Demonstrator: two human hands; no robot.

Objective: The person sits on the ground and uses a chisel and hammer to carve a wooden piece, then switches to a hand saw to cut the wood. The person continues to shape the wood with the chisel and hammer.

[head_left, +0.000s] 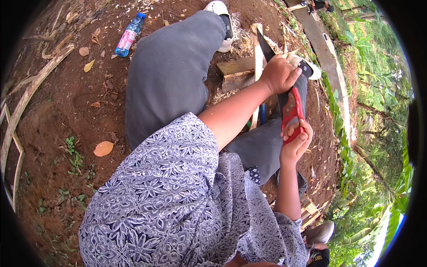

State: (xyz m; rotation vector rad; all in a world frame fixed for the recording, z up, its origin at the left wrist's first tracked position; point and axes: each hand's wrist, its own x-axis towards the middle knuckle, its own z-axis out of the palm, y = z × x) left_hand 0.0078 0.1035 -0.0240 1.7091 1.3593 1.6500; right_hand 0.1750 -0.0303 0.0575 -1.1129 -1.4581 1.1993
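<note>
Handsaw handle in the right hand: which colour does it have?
The handsaw handle is mostly red; it shows in the head view.

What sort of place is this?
Outdoors, probably a rural yard or clearing: there is bare brown soil underfoot, banana-like leaves at the right, and cut wood lying near the red-handled handsaw.

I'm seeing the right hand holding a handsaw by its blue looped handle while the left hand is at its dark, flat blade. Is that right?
Not quite: the handsaw has a red looped handle, not a blue one, as the head view shows. The right hand does hold it there, and the left hand is at its dark, flat blade.
</note>
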